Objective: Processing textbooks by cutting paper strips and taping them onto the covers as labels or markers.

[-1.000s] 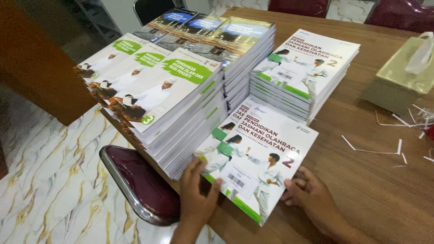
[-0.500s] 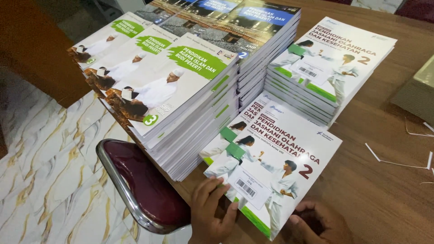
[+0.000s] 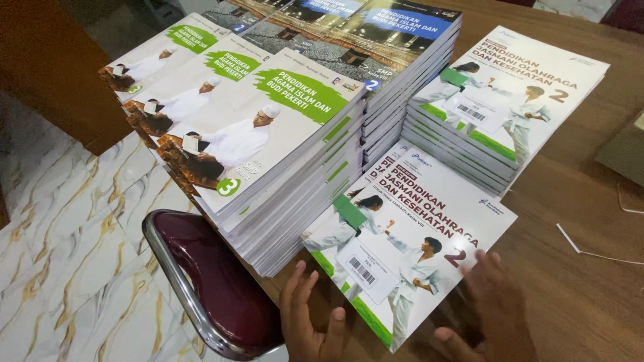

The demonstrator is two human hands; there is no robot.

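A white and green paperback book [image 3: 409, 234] with martial-arts figures on its cover lies flat on the brown wooden table [image 3: 577, 288], near its front edge. My left hand [image 3: 310, 320] rests with spread fingers at the book's lower left edge, by the barcode sticker. My right hand [image 3: 488, 308], blurred, lies with fingers apart on the book's lower right corner. Neither hand grips anything.
A stack of the same books [image 3: 496, 107] stands behind it. Taller stacks of white and green books [image 3: 268, 147] and dark-covered books [image 3: 362, 33] fill the table's left. A maroon chair seat [image 3: 215, 281] with a metal frame stands below the table edge, over a marbled floor [image 3: 67, 241].
The view has moved closer and lower. The book now lies nearer the tall stack, and my right hand has come up onto its lower right corner.
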